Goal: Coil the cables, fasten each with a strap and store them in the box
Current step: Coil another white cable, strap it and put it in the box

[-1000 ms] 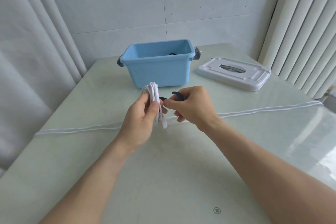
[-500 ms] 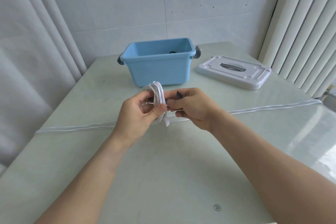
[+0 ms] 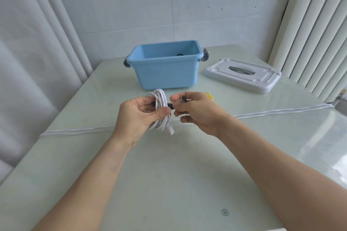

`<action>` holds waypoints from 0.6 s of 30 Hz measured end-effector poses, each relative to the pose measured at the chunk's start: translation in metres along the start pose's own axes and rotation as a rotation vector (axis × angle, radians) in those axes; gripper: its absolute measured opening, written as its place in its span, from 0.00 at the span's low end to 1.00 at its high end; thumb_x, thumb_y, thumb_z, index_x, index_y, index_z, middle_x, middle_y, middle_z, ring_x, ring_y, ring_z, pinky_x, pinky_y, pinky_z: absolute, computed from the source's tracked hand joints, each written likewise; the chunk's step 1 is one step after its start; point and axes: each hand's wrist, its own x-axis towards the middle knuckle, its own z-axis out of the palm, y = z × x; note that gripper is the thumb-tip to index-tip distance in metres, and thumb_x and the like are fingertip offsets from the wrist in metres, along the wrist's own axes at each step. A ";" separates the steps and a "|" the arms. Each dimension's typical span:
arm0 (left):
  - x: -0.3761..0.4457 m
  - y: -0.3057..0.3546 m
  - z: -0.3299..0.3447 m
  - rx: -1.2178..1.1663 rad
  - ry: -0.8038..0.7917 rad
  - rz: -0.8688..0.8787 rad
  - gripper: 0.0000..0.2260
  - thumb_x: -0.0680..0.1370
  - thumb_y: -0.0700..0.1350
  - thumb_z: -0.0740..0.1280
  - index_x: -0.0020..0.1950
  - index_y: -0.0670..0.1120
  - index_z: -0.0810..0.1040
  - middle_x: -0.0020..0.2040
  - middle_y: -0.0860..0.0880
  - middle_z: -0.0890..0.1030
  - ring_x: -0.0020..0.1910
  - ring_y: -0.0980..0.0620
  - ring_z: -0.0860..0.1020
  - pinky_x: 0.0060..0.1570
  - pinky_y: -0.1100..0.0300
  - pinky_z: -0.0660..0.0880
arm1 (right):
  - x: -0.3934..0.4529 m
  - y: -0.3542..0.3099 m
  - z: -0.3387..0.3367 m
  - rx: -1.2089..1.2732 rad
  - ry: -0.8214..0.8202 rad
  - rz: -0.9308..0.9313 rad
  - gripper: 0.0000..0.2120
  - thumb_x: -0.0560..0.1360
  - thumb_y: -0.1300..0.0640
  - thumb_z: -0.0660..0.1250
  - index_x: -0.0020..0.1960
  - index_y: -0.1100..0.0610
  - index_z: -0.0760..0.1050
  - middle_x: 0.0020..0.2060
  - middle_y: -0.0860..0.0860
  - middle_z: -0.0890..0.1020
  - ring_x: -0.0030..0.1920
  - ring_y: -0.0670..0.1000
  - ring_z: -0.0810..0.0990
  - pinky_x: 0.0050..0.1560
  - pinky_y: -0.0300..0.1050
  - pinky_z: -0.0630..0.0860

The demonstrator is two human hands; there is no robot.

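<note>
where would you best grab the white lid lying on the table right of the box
By the grey recessed handle in the middle of the flat white plastic lid, from straight above. The lid lies flat, top side up, right of the open blue plastic box, so fingers can hook into the slot.

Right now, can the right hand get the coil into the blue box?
Probably yes: the blue box is open, its lid lies aside, nothing between. But the right hand is busy pulling the black strap around the coil.
</note>
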 end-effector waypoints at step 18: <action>0.002 -0.006 -0.004 0.480 0.117 0.301 0.16 0.80 0.41 0.67 0.68 0.42 0.77 0.62 0.52 0.80 0.61 0.59 0.78 0.61 0.67 0.73 | -0.002 0.005 0.005 0.022 -0.103 -0.154 0.07 0.74 0.70 0.72 0.50 0.63 0.81 0.44 0.55 0.84 0.45 0.53 0.83 0.49 0.41 0.82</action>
